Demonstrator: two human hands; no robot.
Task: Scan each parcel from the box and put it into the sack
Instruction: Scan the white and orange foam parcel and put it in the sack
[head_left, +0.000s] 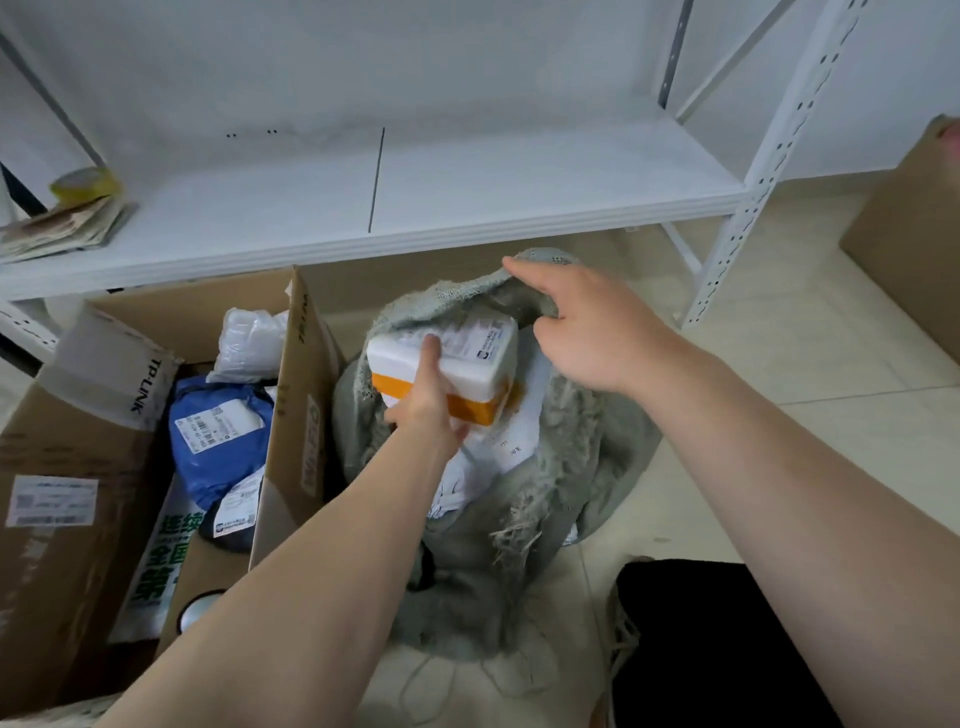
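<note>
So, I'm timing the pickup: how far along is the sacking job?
Partly done: white parcels already lie in the grey sack. In hand: the left hand grips a white foam box with orange tape at the sack's mouth, which the right hand holds open. Left: a blue mailer and a white plastic-wrapped parcel lie in the cardboard box.

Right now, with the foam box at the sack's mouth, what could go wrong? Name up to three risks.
1. The left hand grips the white foam box by one end only; it might slip and land outside the sack.
2. The right hand holds up only the far rim, so the floppy mouth may fold and block the box.
3. The frayed edge nearest the person could snag or tear further.
</note>
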